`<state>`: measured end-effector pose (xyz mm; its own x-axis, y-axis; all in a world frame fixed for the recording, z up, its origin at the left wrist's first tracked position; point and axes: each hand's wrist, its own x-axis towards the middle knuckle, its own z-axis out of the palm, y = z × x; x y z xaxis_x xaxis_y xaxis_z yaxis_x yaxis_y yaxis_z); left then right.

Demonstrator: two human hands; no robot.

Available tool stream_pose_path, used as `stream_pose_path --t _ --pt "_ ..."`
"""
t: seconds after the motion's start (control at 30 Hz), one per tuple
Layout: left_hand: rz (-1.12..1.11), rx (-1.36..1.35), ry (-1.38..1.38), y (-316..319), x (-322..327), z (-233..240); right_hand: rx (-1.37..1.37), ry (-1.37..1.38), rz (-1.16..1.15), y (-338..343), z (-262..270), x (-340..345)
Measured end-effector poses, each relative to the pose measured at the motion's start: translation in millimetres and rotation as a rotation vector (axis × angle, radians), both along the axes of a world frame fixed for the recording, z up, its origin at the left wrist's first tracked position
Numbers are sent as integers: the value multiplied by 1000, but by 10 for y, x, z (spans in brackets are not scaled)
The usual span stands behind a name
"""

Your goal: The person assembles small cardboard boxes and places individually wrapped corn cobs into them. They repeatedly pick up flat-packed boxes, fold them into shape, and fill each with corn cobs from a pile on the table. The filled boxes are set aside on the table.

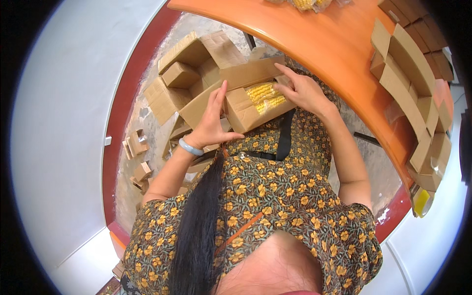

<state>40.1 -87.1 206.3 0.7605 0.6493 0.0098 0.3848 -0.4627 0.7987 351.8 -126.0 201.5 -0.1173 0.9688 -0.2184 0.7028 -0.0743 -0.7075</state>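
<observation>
A small cardboard box (pixel 250 120) lies tilted over my lap with its long lid flap (pixel 252 72) raised. Inside are yellow corn-cob-like pieces (pixel 266 97) in clear plastic wrapping. My left hand (pixel 208 125) spans the left end of this box, thumb at the near corner and fingers at the far one. At the right end is my right hand (pixel 306 90); its index finger reaches the edge of the lid flap, and the other fingertips bear on the small end flap (pixel 282 80). Where exactly its thumb presses is hard to see.
A larger open carton (pixel 188 64) stands on the floor left of the box. An orange table (pixel 332 48) curves along the right, with open boxes (pixel 409 88) and stacked boxes (pixel 424 33) on it. Loose cardboard pieces (pixel 136 143) lie on the floor near the wall (pixel 73 110).
</observation>
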Motion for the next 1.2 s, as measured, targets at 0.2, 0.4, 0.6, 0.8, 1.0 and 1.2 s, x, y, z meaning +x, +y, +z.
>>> stream_pose_path --t 0.2,0.4,0.6,0.8,1.0,1.2 --pt "52 -182 12 189 -58 35 -82 -90 170 -136 -54 14" --pt "135 279 492 372 205 166 287 -96 167 -266 -233 -137" --pt "40 395 718 398 723 96 139 -410 281 -208 68 -151" --pt "-43 -124 582 687 524 128 321 -502 208 -292 244 -105" --pt "-225 -490 429 967 88 357 257 5 127 -327 87 116" --pt "-447 -278 337 974 -111 346 158 -177 164 -311 -59 119"
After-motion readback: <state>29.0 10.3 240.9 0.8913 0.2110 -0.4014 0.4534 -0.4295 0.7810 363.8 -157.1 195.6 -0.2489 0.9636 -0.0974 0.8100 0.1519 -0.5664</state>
